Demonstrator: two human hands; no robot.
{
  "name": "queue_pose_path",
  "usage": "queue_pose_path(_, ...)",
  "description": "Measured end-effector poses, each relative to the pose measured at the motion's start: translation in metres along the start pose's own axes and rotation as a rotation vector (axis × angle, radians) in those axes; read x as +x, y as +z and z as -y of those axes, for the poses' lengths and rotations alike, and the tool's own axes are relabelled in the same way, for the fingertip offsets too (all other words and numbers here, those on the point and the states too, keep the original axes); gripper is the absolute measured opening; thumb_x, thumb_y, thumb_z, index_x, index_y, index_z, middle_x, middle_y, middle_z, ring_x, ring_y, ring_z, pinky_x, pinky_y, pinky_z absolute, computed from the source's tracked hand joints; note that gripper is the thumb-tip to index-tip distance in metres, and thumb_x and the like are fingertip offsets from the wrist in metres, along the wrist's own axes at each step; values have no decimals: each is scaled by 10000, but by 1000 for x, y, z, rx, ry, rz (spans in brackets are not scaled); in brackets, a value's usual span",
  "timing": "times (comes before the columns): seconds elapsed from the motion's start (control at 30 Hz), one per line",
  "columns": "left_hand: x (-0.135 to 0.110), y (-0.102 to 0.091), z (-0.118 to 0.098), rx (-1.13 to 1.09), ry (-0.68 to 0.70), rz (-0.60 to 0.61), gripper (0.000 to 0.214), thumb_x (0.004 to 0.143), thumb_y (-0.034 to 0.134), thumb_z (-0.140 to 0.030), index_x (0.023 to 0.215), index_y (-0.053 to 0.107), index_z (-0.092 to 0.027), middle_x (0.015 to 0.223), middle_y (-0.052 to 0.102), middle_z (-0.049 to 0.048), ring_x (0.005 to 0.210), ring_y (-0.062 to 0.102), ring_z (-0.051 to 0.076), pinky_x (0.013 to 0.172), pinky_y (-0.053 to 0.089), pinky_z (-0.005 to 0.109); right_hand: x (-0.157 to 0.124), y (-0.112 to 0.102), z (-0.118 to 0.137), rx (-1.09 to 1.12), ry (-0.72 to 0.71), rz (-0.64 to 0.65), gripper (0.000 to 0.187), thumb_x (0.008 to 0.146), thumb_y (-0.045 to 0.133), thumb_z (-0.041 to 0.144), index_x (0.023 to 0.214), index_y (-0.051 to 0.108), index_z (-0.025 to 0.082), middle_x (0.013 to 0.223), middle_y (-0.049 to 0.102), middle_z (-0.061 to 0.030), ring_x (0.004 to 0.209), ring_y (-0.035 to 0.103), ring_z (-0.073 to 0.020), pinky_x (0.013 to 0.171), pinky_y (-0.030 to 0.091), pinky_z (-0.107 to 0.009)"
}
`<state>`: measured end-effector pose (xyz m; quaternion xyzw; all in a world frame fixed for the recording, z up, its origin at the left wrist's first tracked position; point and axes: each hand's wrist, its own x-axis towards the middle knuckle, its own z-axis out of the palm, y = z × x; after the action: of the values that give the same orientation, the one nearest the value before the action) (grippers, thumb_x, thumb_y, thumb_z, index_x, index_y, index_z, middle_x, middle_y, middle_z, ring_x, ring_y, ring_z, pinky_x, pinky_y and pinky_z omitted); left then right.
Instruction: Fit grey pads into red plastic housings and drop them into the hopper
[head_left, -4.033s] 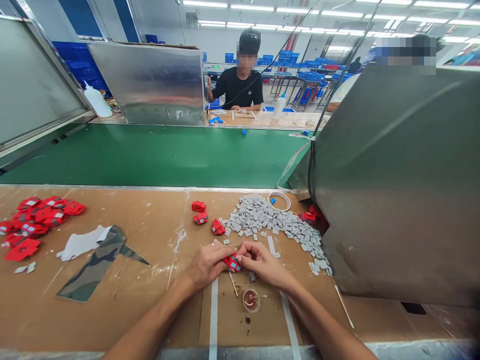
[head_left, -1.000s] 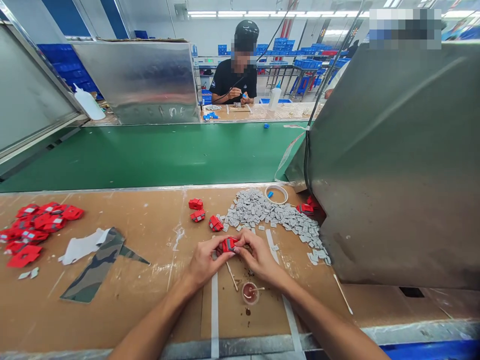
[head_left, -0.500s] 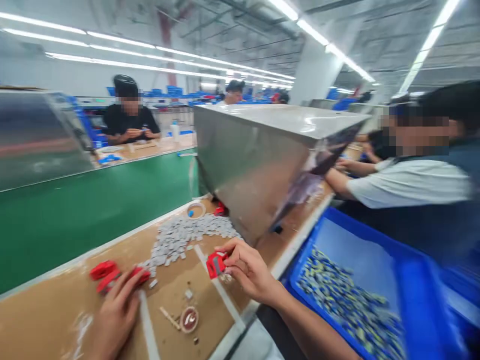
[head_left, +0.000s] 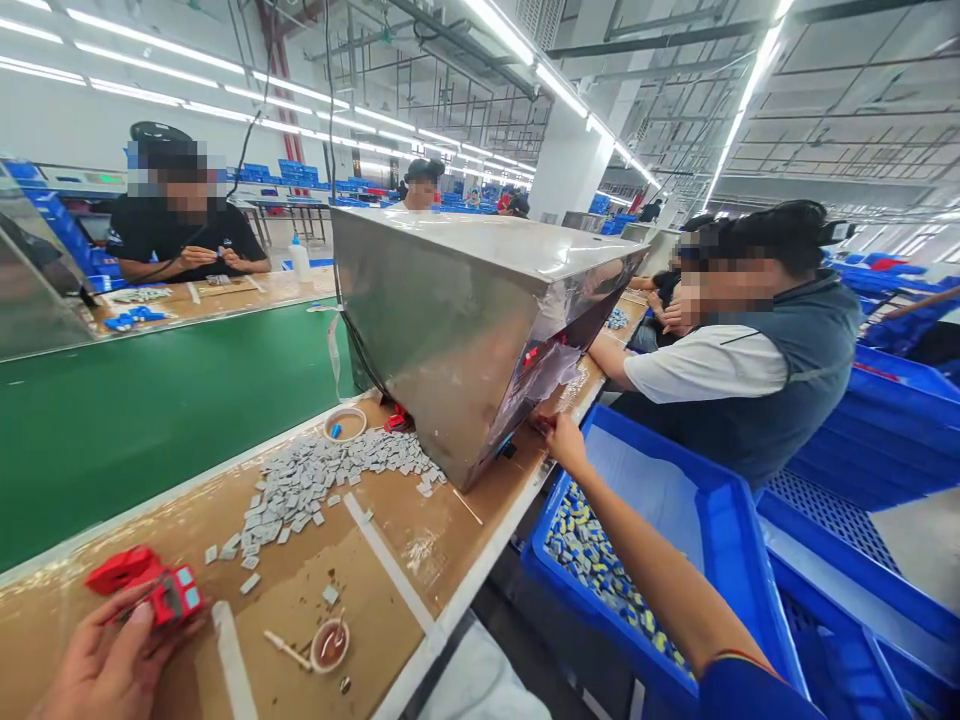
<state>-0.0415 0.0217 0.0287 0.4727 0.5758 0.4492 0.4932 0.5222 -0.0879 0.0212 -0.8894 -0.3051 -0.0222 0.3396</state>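
My left hand (head_left: 112, 650) is closed around a red plastic part (head_left: 178, 596) with grey and pale blue areas, low over the table at the left. Just behind it lies another red plastic piece (head_left: 124, 570). My right arm stretches forward past the blue bin, and my right hand (head_left: 568, 443) is at the table edge beside the metal box (head_left: 450, 330). Its fingers are bent around a dark red part (head_left: 541, 424), small and partly hidden in shadow. Many small grey tiles (head_left: 300, 490) are spread between my left hand and the box.
A small cup of brownish liquid (head_left: 330, 645) and a thin stick (head_left: 287, 650) are on the cardboard-covered table (head_left: 285, 590). A blue bin (head_left: 750, 560) with small yellow-blue pieces stands below my right arm. A co-worker (head_left: 765, 370) sits at the right, another (head_left: 180, 230) across the green belt (head_left: 165, 430).
My right hand has moved from above the table forward and right to the box's side. My left hand has picked up a red part. The view has swung to the right.
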Motion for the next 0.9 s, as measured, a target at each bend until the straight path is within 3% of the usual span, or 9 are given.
queue_pose_path(0.13,-9,5,-22,-314,-127,-45,262,661,787,-606,780,710,-385,819,763,-213,760,667,169,674,617,305,11,-5,10,-41,-7,-2,114,843,556,146,882,657,109,996,684,-206,973,642,-280,830,446,-348)
queue_pose_path(0.2,-7,3,-22,-373,-217,-59,356,628,809,-619,816,745,-324,874,782,-133,781,667,158,636,605,244,0,-16,15,-42,-50,-8,158,856,527,150,939,653,105,1063,677,-216,1019,636,-288,870,455,-364)
queue_pose_path(0.27,-8,2,-19,-417,-269,-43,488,545,871,-583,891,758,-259,955,783,-61,802,669,143,638,589,195,-28,-23,22,-19,-133,30,176,878,502,183,963,646,127,1063,690,-189,985,653,-278,862,482,-367)
queue_pose_path(0.37,-17,7,-14,-360,-231,36,702,426,950,-413,1050,719,-193,984,770,16,787,670,145,643,565,191,-95,-21,36,144,-377,204,200,919,522,349,905,647,194,906,725,-107,812,681,-257,756,533,-360)
queue_pose_path(0.5,-27,19,-7,-103,-83,172,710,617,841,-505,1194,631,-148,768,711,14,532,567,111,470,465,209,-185,-5,69,360,-599,621,210,948,559,371,1048,671,225,969,727,-92,858,692,-241,762,559,-341)
queue_pose_path(0.6,-29,24,4,-74,-22,288,550,716,742,-568,1064,628,-157,665,639,-17,460,510,93,384,357,179,-224,14,106,458,-666,859,265,949,573,333,1187,633,232,959,714,-76,819,687,-210,721,563,-298)
queue_pose_path(0.73,-31,23,18,-108,39,433,370,764,745,-435,985,626,-164,717,667,-11,550,585,107,523,472,206,-237,36,150,516,-726,991,316,924,628,327,1223,634,227,861,668,-45,698,626,-175,633,525,-265)
queue_pose_path(0.9,-23,24,25,-97,116,456,301,705,777,-259,973,690,-152,914,739,43,841,675,174,800,532,288,-235,42,173,566,-823,1014,161,956,583,282,967,733,227,825,672,-57,727,625,-180,637,491,-272)
